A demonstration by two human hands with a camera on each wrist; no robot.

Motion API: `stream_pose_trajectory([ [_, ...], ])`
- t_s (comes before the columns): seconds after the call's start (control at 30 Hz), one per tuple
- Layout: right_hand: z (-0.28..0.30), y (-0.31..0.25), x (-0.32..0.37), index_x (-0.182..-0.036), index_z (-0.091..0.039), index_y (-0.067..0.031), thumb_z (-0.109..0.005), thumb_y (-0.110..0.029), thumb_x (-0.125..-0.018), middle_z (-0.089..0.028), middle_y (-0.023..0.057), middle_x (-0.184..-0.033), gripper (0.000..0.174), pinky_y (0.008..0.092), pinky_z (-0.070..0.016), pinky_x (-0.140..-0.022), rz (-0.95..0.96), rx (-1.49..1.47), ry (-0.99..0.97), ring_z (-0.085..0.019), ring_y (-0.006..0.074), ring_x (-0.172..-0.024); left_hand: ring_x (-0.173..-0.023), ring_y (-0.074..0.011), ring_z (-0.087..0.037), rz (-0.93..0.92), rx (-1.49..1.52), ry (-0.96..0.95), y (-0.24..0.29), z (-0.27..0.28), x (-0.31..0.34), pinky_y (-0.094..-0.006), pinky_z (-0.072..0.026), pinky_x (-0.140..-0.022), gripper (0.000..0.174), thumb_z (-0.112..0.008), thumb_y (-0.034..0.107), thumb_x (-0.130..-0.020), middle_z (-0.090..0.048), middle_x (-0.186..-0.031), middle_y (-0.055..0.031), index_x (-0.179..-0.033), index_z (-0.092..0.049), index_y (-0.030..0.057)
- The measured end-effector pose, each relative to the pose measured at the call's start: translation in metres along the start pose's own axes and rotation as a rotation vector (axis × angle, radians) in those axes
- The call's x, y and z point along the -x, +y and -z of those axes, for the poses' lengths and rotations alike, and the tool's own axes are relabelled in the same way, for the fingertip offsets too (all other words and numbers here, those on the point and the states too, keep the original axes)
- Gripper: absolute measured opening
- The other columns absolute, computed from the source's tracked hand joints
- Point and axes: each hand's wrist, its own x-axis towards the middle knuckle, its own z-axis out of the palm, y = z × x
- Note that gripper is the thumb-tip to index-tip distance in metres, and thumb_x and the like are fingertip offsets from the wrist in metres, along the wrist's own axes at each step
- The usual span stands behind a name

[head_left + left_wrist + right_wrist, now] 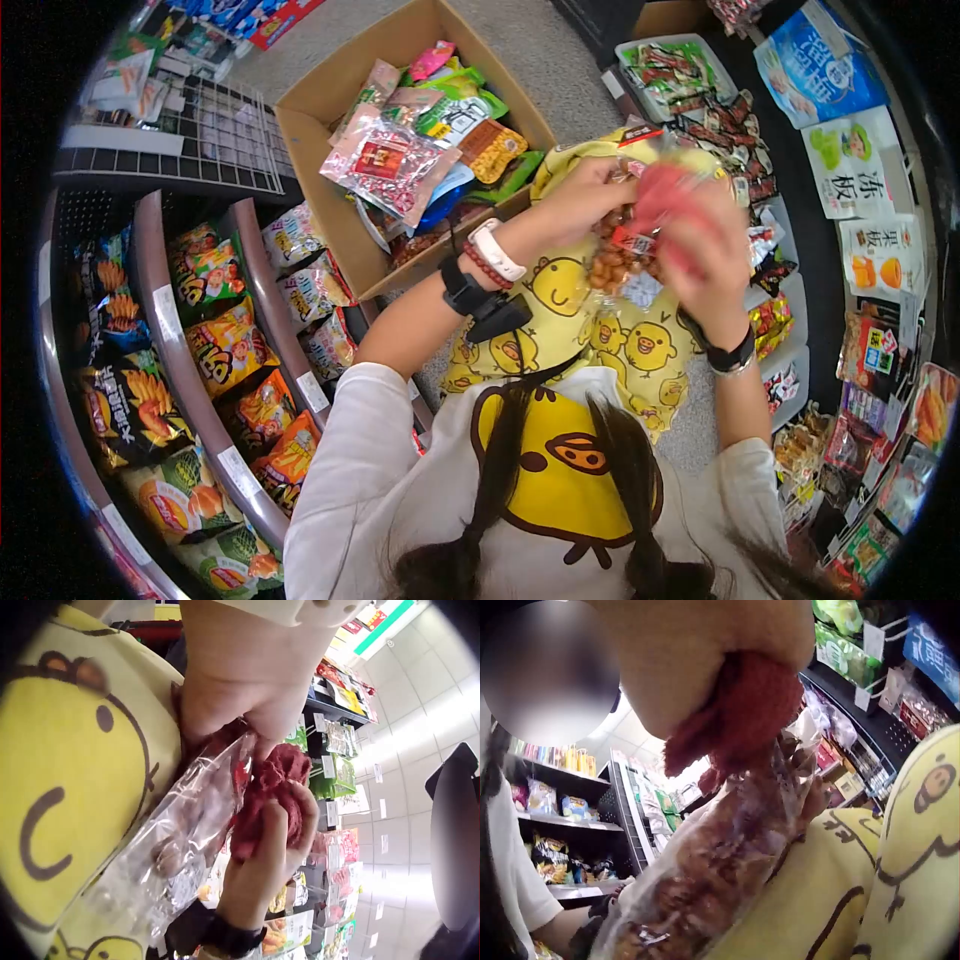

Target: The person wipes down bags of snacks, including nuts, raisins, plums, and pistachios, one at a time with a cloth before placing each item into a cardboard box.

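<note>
A clear snack bag is pinched at its far end by the left hand, right of the open carton; against it, a red cloth is gripped by the right hand. Wiping seems in progress; next, the film should be kept taut.

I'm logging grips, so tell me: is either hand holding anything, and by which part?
The left hand grips the clear snack bag by one end. The right hand clutches a bunched red cloth; which part of it cannot be told.
</note>
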Motion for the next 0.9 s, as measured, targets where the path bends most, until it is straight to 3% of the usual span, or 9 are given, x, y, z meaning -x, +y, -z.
stream_pose_trajectory([
  [0.03, 0.004, 0.004, -0.007, -0.092, -0.064, -0.0091, -0.07, 0.001, -0.059, -0.057, 0.0127, -0.116, 0.036, 0.0475, -0.042, -0.097, -0.119, -0.013, 0.116, -0.052, 0.0365, -0.111, -0.084, -0.0087, -0.062, -0.049, -0.031, 0.005, 0.001, -0.003, -0.001, -0.0238, -0.051, -0.073, 0.021, -0.06, 0.012, -0.09, -0.065, -0.098, -0.0054, -0.107, -0.06, 0.0002],
  [0.1, -0.005, 0.006, 0.003, -0.092, -0.064, -0.0086, -0.07, 0.001, -0.059, -0.057, 0.0126, -0.116, 0.035, 0.0481, -0.0422, -0.096, -0.037, -0.065, 0.045, -0.052, 0.037, -0.111, -0.087, -0.0098, -0.062, -0.071, -0.027, 0.029, 0.0, -0.003, 0.001, -0.0253, -0.0513, -0.077, 0.022, -0.058, 0.011, -0.091, -0.064, -0.101, -0.0066, -0.109, -0.059, -0.0002],
  [0.23, -0.008, -0.012, 0.017, -0.094, -0.064, -0.0084, -0.072, -0.002, -0.057, -0.057, 0.0107, -0.115, 0.039, 0.0485, -0.0416, -0.099, 0.152, -0.264, -0.275, -0.051, 0.0349, -0.114, -0.092, -0.0167, -0.064, 0.101, 0.045, -0.084, 0.018, -0.006, 0.005, -0.0297, -0.0511, -0.085, 0.027, -0.056, 0.01, -0.091, -0.063, -0.111, -0.0127, -0.115, -0.057, -0.0029],
  [0.33, 0.003, -0.001, 0.01, -0.096, -0.063, -0.0084, -0.072, -0.001, -0.059, -0.056, 0.0119, -0.117, 0.039, 0.0455, -0.0422, -0.098, 0.082, -0.229, -0.215, -0.051, 0.034, -0.114, -0.099, -0.0169, -0.061, -0.016, 0.003, -0.095, 0.007, 0.002, 0.001, -0.0305, -0.0494, -0.089, 0.03, -0.056, 0.01, -0.091, -0.062, -0.113, -0.0122, -0.118, -0.055, -0.0029],
  [0.47, -0.001, 0.014, -0.004, -0.097, -0.063, -0.0087, -0.068, 0.0, -0.063, -0.056, 0.0141, -0.119, 0.036, 0.0433, -0.0421, -0.097, -0.38, -0.182, 0.22, -0.052, 0.0351, -0.113, -0.106, -0.0157, -0.058, 0.017, -0.129, -0.015, 0.003, 0.0, 0.002, -0.0307, -0.0468, -0.092, 0.04, -0.058, 0.004, -0.086, -0.059, -0.118, -0.0088, -0.125, -0.049, -0.0014],
  [0.6, -0.006, -0.003, -0.009, -0.098, -0.063, -0.0084, -0.068, -0.001, -0.063, -0.056, 0.0146, -0.116, 0.035, 0.0415, -0.0432, -0.095, -0.135, -0.128, 0.045, -0.053, 0.0353, -0.11, -0.112, -0.014, -0.053, -0.166, -0.311, -0.035, -0.002, 0.0, 0.008, -0.0289, -0.0416, -0.096, 0.048, -0.058, 0.001, -0.083, -0.055, -0.122, -0.0069, -0.129, -0.047, 0.0015],
  [0.7, -0.006, 0.015, -0.014, -0.097, -0.063, -0.0082, -0.068, -0.001, -0.063, -0.057, 0.0146, -0.117, 0.035, 0.0411, -0.0429, -0.095, -0.183, -0.23, 0.013, -0.053, 0.0354, -0.11, -0.105, -0.0111, -0.056, -0.156, -0.363, -0.038, -0.002, 0.004, 0.011, -0.0275, -0.0449, -0.092, 0.049, -0.061, 0.006, -0.086, -0.059, -0.118, -0.0054, -0.132, -0.045, 0.0],
  [0.83, -0.003, 0.042, -0.019, -0.095, -0.063, -0.0083, -0.069, -0.001, -0.063, -0.057, 0.0134, -0.112, 0.033, 0.0415, -0.0428, -0.094, -0.221, 0.056, 0.068, -0.052, 0.0348, -0.108, -0.113, -0.0149, -0.052, -0.021, -0.258, -0.11, 0.003, 0.0, 0.006, -0.03, -0.0424, -0.096, 0.048, -0.062, 0.008, -0.087, -0.055, -0.124, -0.008, -0.131, -0.044, 0.001],
  [0.9, -0.009, 0.017, -0.027, -0.096, -0.062, -0.0083, -0.069, -0.001, -0.063, -0.057, 0.0121, -0.113, 0.034, 0.0426, -0.0421, -0.095, -0.112, 0.009, 0.126, -0.05, 0.0349, -0.11, -0.105, -0.0113, -0.056, -0.07, -0.114, -0.031, -0.004, 0.009, 0.003, -0.0272, -0.0448, -0.092, 0.039, -0.059, 0.005, -0.087, -0.059, -0.115, -0.0055, -0.125, -0.049, 0.0006],
])
